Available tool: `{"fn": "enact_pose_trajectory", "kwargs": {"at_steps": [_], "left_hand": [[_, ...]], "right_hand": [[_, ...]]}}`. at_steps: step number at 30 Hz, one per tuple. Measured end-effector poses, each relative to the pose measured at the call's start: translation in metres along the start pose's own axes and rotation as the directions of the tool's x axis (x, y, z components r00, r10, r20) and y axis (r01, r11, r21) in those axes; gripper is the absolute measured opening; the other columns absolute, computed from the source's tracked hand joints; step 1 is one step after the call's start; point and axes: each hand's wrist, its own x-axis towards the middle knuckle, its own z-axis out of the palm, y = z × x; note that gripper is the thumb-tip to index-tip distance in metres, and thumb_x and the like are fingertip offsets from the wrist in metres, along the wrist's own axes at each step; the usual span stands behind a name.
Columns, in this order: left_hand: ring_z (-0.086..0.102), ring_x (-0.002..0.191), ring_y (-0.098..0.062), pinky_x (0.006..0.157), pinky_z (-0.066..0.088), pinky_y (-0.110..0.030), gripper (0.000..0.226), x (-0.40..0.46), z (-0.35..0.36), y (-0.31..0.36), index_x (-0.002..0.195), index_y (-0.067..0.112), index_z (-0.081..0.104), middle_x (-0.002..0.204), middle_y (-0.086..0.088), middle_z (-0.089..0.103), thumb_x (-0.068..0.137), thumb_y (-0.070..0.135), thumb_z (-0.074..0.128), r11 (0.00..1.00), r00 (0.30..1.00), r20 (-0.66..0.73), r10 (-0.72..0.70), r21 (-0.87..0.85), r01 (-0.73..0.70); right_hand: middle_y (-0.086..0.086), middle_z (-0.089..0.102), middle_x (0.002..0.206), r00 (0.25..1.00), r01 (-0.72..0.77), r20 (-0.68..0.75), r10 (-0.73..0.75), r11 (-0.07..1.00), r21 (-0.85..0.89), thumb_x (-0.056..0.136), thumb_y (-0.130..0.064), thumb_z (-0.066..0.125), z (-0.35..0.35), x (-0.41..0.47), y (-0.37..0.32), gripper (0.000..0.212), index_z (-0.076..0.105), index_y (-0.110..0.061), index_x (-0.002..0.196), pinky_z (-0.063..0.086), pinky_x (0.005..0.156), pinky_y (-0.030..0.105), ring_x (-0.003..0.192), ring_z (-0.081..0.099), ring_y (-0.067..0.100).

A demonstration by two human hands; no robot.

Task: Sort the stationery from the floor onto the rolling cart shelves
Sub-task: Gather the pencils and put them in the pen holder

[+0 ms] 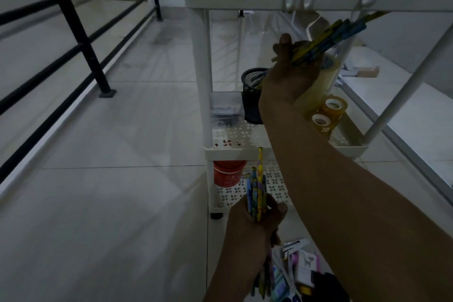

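Note:
A white rolling cart [206, 95] stands ahead with a top bin, a middle shelf [235, 152] and a perforated bottom shelf. My right hand [291, 68] grips a bundle of blue and yellow patterned pencils [326, 39] above the middle shelf, just right of a black mesh pencil cup [252, 91]. My left hand [257, 220] holds a second upright bundle of patterned pencils [257, 191] low in front of the cart. Loose stationery [301, 265] lies on the floor by my left forearm.
Tape rolls [328, 110] and a clear box [225, 113] sit on the middle shelf, a red cup [228, 174] on the bottom one. A black railing [73, 32] runs along the left. A white ledge [404, 105] lies to the right.

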Motion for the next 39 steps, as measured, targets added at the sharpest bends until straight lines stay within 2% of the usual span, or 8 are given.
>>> {"fn": "enact_pose_trajectory", "kwargs": {"at_steps": [4, 8, 15, 19, 27, 33, 37, 39], "left_hand": [[0.047, 0.04, -0.02, 0.048, 0.049, -0.031, 0.012, 0.0, 0.002, 0.001, 0.085, 0.002, 0.061, 0.057, -0.01, 0.051, 0.083, 0.008, 0.071, 1.0, 1.0, 0.0, 0.008, 0.012, -0.008], [0.049, 0.04, -0.017, 0.048, 0.049, -0.028, 0.013, -0.001, 0.004, 0.002, 0.083, 0.008, 0.061, 0.05, -0.004, 0.051, 0.083, 0.014, 0.072, 0.999, 1.0, -0.001, -0.009, 0.049, 0.009], [0.051, 0.042, -0.019, 0.047, 0.048, -0.025, 0.015, -0.005, 0.002, 0.004, 0.081, 0.009, 0.062, 0.052, -0.008, 0.052, 0.082, 0.018, 0.073, 0.999, 1.0, -0.029, -0.01, 0.045, 0.011], [0.051, 0.041, -0.017, 0.046, 0.048, -0.022, 0.019, -0.005, 0.002, 0.006, 0.087, 0.003, 0.061, 0.05, -0.006, 0.052, 0.083, 0.018, 0.072, 0.999, 1.0, -0.026, -0.003, 0.046, 0.004], [0.053, 0.04, -0.015, 0.047, 0.047, -0.021, 0.013, -0.005, 0.001, 0.008, 0.081, 0.013, 0.061, 0.046, 0.0, 0.053, 0.084, 0.02, 0.072, 0.997, 0.999, -0.025, 0.022, 0.069, -0.02], [0.051, 0.039, -0.014, 0.046, 0.047, -0.023, 0.013, -0.002, 0.005, 0.004, 0.079, 0.013, 0.06, 0.045, 0.002, 0.051, 0.084, 0.015, 0.071, 0.999, 1.0, -0.012, 0.012, 0.051, -0.011], [0.051, 0.038, -0.013, 0.045, 0.048, -0.024, 0.013, -0.001, 0.009, 0.009, 0.08, 0.013, 0.06, 0.047, 0.001, 0.053, 0.084, 0.016, 0.071, 0.997, 1.0, -0.018, 0.026, 0.073, -0.024], [0.052, 0.039, -0.012, 0.046, 0.047, -0.024, 0.012, 0.0, 0.012, 0.022, 0.081, 0.016, 0.061, 0.048, 0.002, 0.055, 0.084, 0.02, 0.072, 0.993, 0.997, -0.021, 0.073, 0.096, -0.071]], "right_hand": [[0.029, 0.052, 0.096, 0.995, -0.004, 0.098, 0.033, 0.96, -0.28, 0.096, 0.004, 0.046, -0.008, -0.002, 0.001, 0.011, 0.049, 0.001, 0.106, 0.058, 0.074, 0.038, 0.078, 0.051, 0.037], [0.026, 0.063, 0.105, 0.992, 0.121, 0.121, -0.04, 0.601, -0.79, 0.083, -0.004, 0.069, -0.014, -0.007, 0.0, 0.029, 0.05, -0.004, 0.106, 0.056, 0.085, 0.042, 0.089, 0.065, 0.034], [-0.006, 0.06, 0.114, 0.968, 0.232, 0.249, 0.023, 0.284, -0.93, 0.081, -0.03, 0.072, -0.011, -0.003, -0.003, 0.057, 0.046, -0.012, 0.129, 0.043, 0.096, 0.024, 0.1, 0.059, 0.014], [0.002, 0.059, 0.127, 0.96, 0.253, 0.264, 0.091, 0.119, -0.96, 0.082, -0.047, 0.068, -0.008, 0.003, -0.003, 0.065, 0.048, -0.01, 0.132, 0.036, 0.101, 0.023, 0.119, 0.053, 0.017], [0.002, 0.062, 0.097, 0.976, 0.182, 0.211, 0.054, 0.328, -0.927, 0.076, -0.025, 0.076, -0.001, 0.011, -0.007, 0.056, 0.043, -0.012, 0.12, 0.052, 0.091, 0.041, 0.091, 0.063, 0.017], [-0.007, 0.056, 0.086, 0.961, 0.249, 0.278, -0.01, 0.47, -0.847, 0.069, -0.028, 0.083, 0.001, 0.012, -0.008, 0.06, 0.038, -0.026, 0.11, 0.05, 0.065, 0.016, 0.064, 0.058, -0.011], [-0.001, 0.061, 0.084, 0.972, 0.21, 0.237, -0.009, 0.492, -0.845, 0.083, -0.042, 0.069, 0.004, 0.014, -0.006, 0.028, 0.051, -0.022, 0.091, 0.054, 0.083, 0.042, 0.083, 0.066, 0.018], [0.002, 0.065, 0.078, 0.973, 0.162, 0.22, 0.071, 0.469, -0.868, 0.089, -0.041, 0.062, 0.004, 0.017, -0.007, 0.026, 0.054, -0.022, 0.073, 0.056, 0.08, 0.037, 0.08, 0.067, 0.02]]}}
